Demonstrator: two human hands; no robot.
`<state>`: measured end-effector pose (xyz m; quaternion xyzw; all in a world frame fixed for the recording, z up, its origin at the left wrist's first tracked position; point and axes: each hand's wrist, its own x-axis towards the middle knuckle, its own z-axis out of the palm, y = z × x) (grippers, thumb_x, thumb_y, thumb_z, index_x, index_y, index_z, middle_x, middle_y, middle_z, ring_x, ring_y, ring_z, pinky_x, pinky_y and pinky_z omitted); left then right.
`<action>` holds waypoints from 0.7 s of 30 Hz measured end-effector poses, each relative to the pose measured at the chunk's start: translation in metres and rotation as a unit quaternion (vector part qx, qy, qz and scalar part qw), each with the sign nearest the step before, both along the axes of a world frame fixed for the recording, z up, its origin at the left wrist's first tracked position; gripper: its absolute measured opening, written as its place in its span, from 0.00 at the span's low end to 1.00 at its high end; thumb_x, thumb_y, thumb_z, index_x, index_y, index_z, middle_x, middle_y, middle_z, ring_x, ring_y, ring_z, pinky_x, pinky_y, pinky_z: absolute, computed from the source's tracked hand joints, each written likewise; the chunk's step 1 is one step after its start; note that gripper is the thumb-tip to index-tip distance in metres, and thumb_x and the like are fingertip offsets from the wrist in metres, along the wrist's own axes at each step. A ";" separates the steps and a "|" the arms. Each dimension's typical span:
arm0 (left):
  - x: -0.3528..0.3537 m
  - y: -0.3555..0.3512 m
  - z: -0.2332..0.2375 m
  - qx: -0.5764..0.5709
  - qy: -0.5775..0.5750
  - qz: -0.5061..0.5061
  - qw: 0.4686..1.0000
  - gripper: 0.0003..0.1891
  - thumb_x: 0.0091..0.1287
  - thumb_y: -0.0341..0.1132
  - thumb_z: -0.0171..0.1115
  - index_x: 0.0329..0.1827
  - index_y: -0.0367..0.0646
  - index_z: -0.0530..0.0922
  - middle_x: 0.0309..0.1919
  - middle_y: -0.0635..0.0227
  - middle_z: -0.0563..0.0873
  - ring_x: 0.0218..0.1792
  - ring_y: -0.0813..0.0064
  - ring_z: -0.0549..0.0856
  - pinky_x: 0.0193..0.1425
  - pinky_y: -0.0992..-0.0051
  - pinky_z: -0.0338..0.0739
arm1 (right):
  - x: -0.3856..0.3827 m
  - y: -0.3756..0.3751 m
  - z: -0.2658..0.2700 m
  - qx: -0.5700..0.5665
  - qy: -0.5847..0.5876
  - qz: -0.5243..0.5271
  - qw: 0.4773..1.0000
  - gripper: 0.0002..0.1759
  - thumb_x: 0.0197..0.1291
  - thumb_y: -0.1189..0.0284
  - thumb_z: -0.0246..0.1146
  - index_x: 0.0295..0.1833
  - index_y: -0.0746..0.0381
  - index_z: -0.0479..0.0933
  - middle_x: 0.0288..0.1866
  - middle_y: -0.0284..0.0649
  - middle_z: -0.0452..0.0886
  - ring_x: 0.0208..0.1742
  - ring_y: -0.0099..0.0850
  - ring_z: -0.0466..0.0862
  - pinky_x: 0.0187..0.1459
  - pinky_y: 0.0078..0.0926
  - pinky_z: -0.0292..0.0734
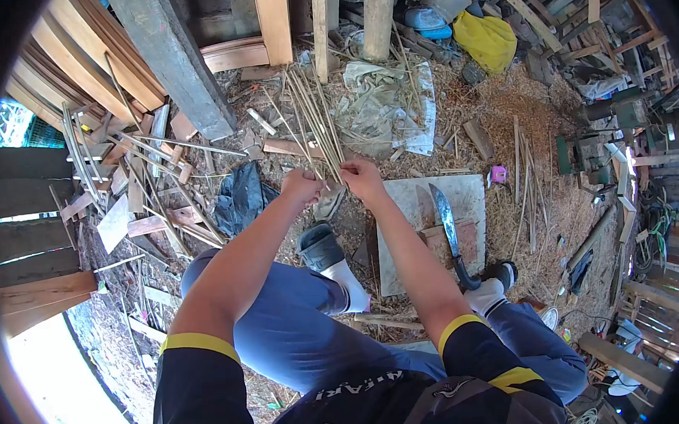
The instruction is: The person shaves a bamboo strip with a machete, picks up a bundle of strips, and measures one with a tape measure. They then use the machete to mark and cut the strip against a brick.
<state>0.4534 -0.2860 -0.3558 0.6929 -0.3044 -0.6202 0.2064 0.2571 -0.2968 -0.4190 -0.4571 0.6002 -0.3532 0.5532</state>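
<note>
My right hand [362, 181] is closed around the near ends of the thin sticks [315, 113], probably to keep them bunched while their far ends spread ahead. My left hand [303, 187] curls beside it; whether it grips one, I cannot tell. The knife [449, 225] lies on the board [469, 197], perhaps for easy reach.

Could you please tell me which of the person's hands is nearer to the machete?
The right. The right hand is up and to the left of the machete in the picture; the left hand is farther left.
</note>
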 end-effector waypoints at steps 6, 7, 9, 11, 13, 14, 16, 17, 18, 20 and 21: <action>0.004 0.003 -0.004 -0.001 0.013 0.000 1.000 0.07 0.64 0.27 0.74 0.42 0.37 0.86 0.33 0.65 0.90 0.27 0.75 0.88 0.30 0.72 0.86 | 0.002 0.006 0.023 0.051 -0.016 -0.008 0.999 0.12 0.65 0.75 0.70 0.51 0.70 0.86 0.32 0.37 0.88 0.28 0.23 0.83 0.31 0.26 0.76; 0.005 0.004 -0.002 -0.003 0.012 0.003 1.000 0.07 0.64 0.27 0.74 0.42 0.37 0.86 0.33 0.65 0.90 0.27 0.75 0.88 0.30 0.71 0.86 | 0.003 0.007 0.023 0.053 -0.022 -0.007 0.998 0.11 0.65 0.76 0.70 0.51 0.70 0.86 0.31 0.36 0.87 0.28 0.23 0.82 0.30 0.26 0.75; 0.009 0.004 -0.002 -0.006 0.014 0.004 1.000 0.08 0.64 0.27 0.73 0.44 0.36 0.86 0.33 0.64 0.90 0.28 0.75 0.88 0.30 0.71 0.86 | 0.004 0.007 0.028 0.055 -0.035 -0.007 0.998 0.11 0.66 0.76 0.69 0.50 0.70 0.86 0.30 0.35 0.86 0.27 0.23 0.81 0.29 0.26 0.74; 0.012 0.005 -0.005 -0.012 0.012 0.008 1.000 0.11 0.64 0.27 0.72 0.48 0.36 0.85 0.33 0.64 0.90 0.29 0.74 0.88 0.29 0.71 0.86 | 0.004 0.011 0.035 0.056 -0.042 -0.014 0.997 0.10 0.66 0.77 0.69 0.50 0.70 0.86 0.30 0.35 0.86 0.27 0.23 0.81 0.29 0.26 0.73; 0.013 0.007 0.006 -0.020 0.005 0.014 1.000 0.16 0.64 0.27 0.71 0.55 0.36 0.83 0.33 0.62 0.90 0.29 0.74 0.89 0.29 0.71 0.85 | 0.001 0.013 0.036 0.053 -0.040 -0.010 0.998 0.10 0.66 0.77 0.69 0.50 0.70 0.86 0.30 0.36 0.86 0.27 0.23 0.81 0.29 0.26 0.73; 0.014 0.007 0.012 -0.027 -0.003 0.020 0.999 0.19 0.64 0.27 0.71 0.58 0.36 0.81 0.34 0.62 0.89 0.29 0.73 0.88 0.30 0.71 0.85 | 0.000 0.013 0.037 0.048 -0.035 -0.003 0.998 0.10 0.67 0.77 0.69 0.50 0.70 0.85 0.30 0.36 0.86 0.27 0.23 0.81 0.29 0.26 0.73; 0.014 0.008 0.029 -0.043 -0.019 0.031 0.998 0.25 0.65 0.29 0.71 0.65 0.35 0.77 0.37 0.60 0.88 0.28 0.71 0.87 0.31 0.70 0.86 | -0.004 0.016 0.028 0.046 -0.045 -0.004 0.998 0.10 0.67 0.77 0.69 0.51 0.70 0.85 0.30 0.36 0.86 0.27 0.23 0.81 0.29 0.26 0.73; 0.016 0.006 0.034 -0.083 -0.051 0.025 0.995 0.25 0.66 0.28 0.69 0.66 0.35 0.75 0.37 0.60 0.87 0.28 0.72 0.87 0.30 0.70 0.85 | -0.006 0.018 0.023 0.048 -0.061 -0.013 0.997 0.10 0.67 0.77 0.69 0.51 0.70 0.85 0.30 0.36 0.86 0.27 0.23 0.81 0.29 0.25 0.73; 0.019 0.002 0.038 -0.123 -0.082 0.018 0.989 0.26 0.66 0.27 0.68 0.67 0.35 0.74 0.38 0.60 0.87 0.27 0.72 0.86 0.28 0.71 0.83 | -0.008 0.021 0.022 0.050 -0.077 -0.021 0.996 0.10 0.67 0.77 0.69 0.51 0.70 0.85 0.30 0.37 0.85 0.27 0.23 0.81 0.29 0.25 0.74; 0.021 -0.003 0.061 -0.171 -0.090 0.031 0.981 0.24 0.67 0.27 0.65 0.67 0.36 0.74 0.38 0.61 0.86 0.28 0.72 0.86 0.27 0.72 0.82 | -0.015 0.027 0.027 0.038 -0.079 -0.014 0.996 0.10 0.67 0.77 0.69 0.50 0.70 0.85 0.31 0.37 0.85 0.27 0.23 0.81 0.29 0.25 0.74; 0.021 -0.006 0.093 -0.179 -0.066 0.048 0.980 0.23 0.68 0.28 0.63 0.66 0.36 0.75 0.39 0.62 0.86 0.28 0.72 0.86 0.28 0.72 0.81 | -0.018 0.029 0.031 0.032 -0.081 -0.011 0.996 0.09 0.67 0.78 0.69 0.50 0.70 0.85 0.31 0.37 0.85 0.27 0.23 0.82 0.29 0.25 0.74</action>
